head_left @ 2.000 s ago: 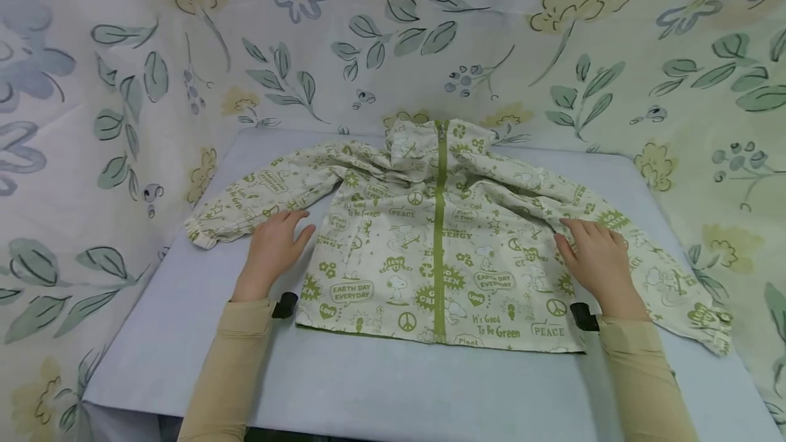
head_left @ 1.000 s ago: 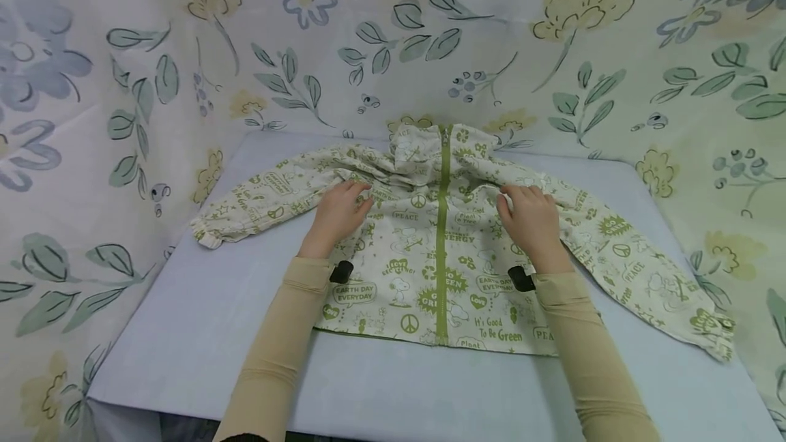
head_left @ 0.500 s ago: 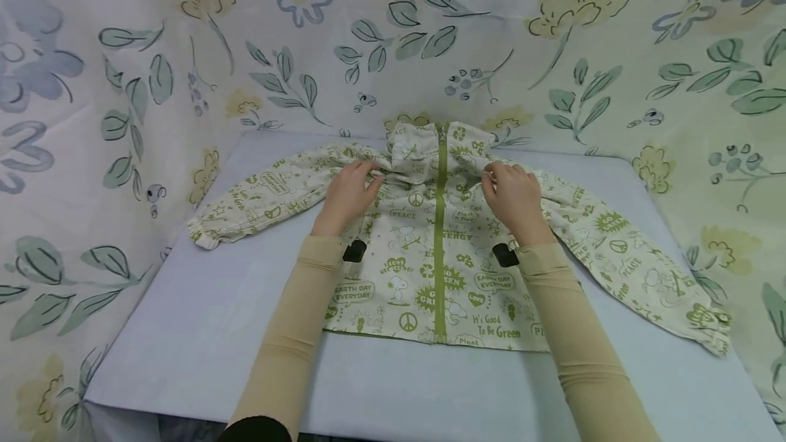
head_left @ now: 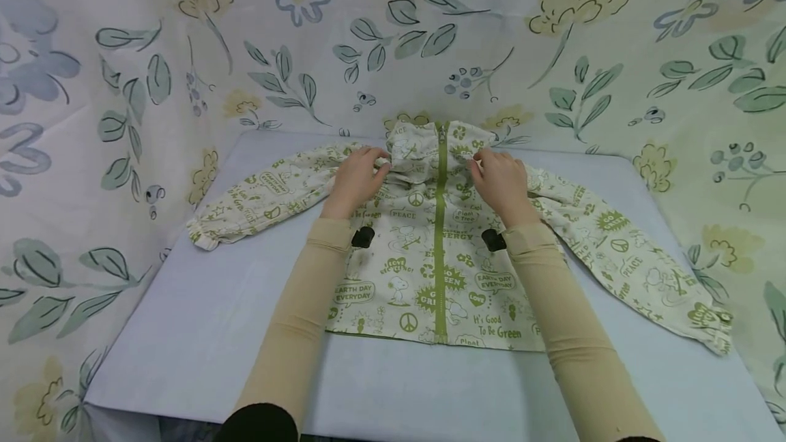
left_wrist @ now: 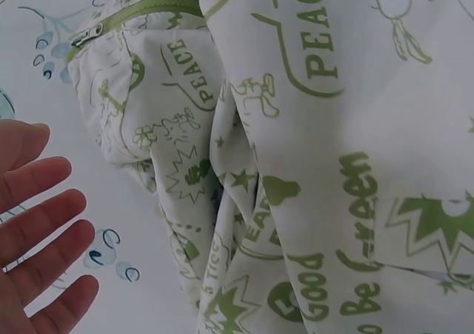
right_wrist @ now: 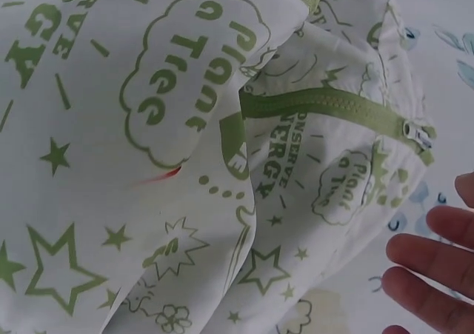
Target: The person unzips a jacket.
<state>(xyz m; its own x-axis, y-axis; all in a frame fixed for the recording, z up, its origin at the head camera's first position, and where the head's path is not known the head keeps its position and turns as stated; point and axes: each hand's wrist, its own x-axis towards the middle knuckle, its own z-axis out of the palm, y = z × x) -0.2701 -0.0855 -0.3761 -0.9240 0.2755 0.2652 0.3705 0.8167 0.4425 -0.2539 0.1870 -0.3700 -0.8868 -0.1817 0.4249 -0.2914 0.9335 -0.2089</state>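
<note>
A white zip-up jacket (head_left: 402, 251) with green print lies front up, its green zipper (head_left: 440, 237) running down the middle. Its sleeves spread out to both sides. Over the shoulder by the collar (head_left: 417, 149), on the left, is my left hand (head_left: 358, 181); the left wrist view has its fingers (left_wrist: 46, 234) spread and holding nothing. My right hand (head_left: 502, 184) is over the opposite shoulder, and its fingers (right_wrist: 433, 252) also look loose and unfilled in the right wrist view. From the head view I cannot tell whether the fingertips touch the cloth.
The jacket rests on a table with a pale cloth (head_left: 202, 333). A floral curtain (head_left: 393, 39) hangs behind and at both sides. One sleeve (head_left: 264, 196) reaches left, and the other sleeve (head_left: 638, 264) reaches toward the right table edge.
Both hands have moved from the jacket's sides inward and away from me, up to the shoulders near the collar. The jacket lies almost as before.
</note>
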